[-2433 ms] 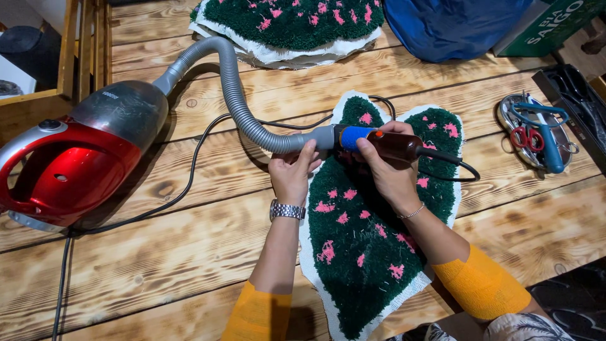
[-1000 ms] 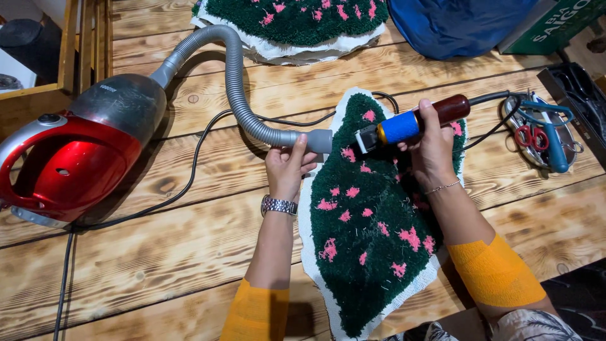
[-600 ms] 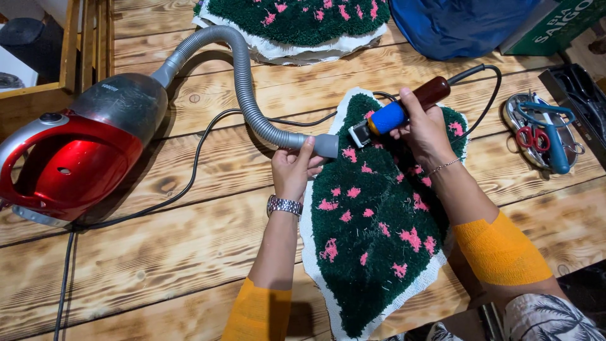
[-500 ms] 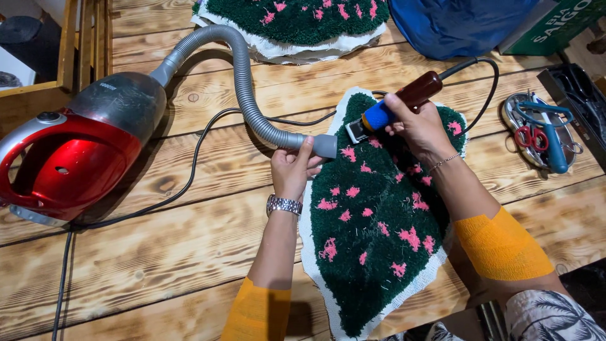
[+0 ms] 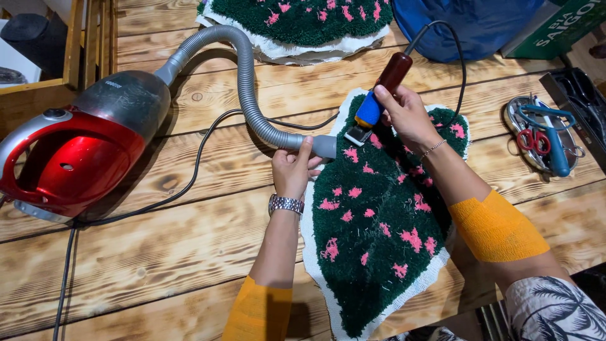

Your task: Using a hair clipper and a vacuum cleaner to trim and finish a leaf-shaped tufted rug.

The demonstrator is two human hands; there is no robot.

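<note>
A dark green tufted rug (image 5: 379,233) with pink spots and a white cloth border lies on the wooden table. My left hand (image 5: 293,169) grips the end of the grey ribbed vacuum hose (image 5: 249,88) at the rug's upper left edge. My right hand (image 5: 404,113) holds a corded electric trimmer (image 5: 379,98) with a dark red handle and blue neck, tilted, its head resting on the rug's top edge close to the hose end. Orange wraps cover both forearms; a metal watch sits on my left wrist.
A red and grey vacuum cleaner (image 5: 76,151) sits at the left, its black cord (image 5: 183,189) trailing over the planks. A second green rug (image 5: 303,19) lies at the back. A round tray (image 5: 543,136) holding scissors stands at the right, beside a blue bag (image 5: 473,25).
My right hand has swung the trimmer from lying across the rug to a steep tilt, with its head now down at the rug's top edge. The left hand stays on the hose.
</note>
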